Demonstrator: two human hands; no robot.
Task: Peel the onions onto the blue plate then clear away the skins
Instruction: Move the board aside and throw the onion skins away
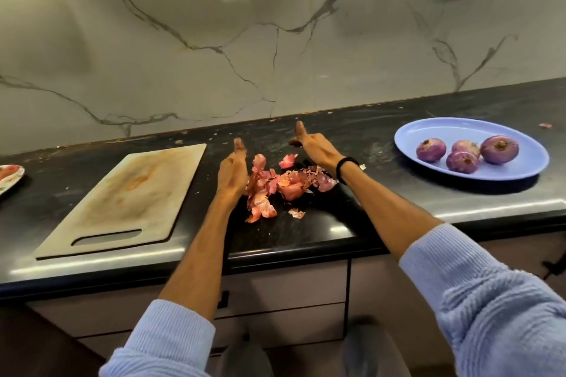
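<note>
Several peeled purple onions (pixel 466 152) lie on the blue plate (pixel 428 131) at the right of the black counter. A loose heap of pink onion skins (pixel 284 182) sits on the counter between my hands. My left hand (pixel 233 171) stands on its edge at the left of the heap, fingers straight, touching the skins. My right hand (pixel 315 147) stands on its edge at the heap's far right side, fingers straight and thumb up, with a black band on the wrist. Neither hand holds anything.
A worn wooden cutting board (pixel 128 196) lies left of the heap. A patterned plate (pixel 9 176) shows at the far left edge. One skin scrap (pixel 545 125) lies beyond the blue plate. The marble wall stands behind; the counter's front edge is close to me.
</note>
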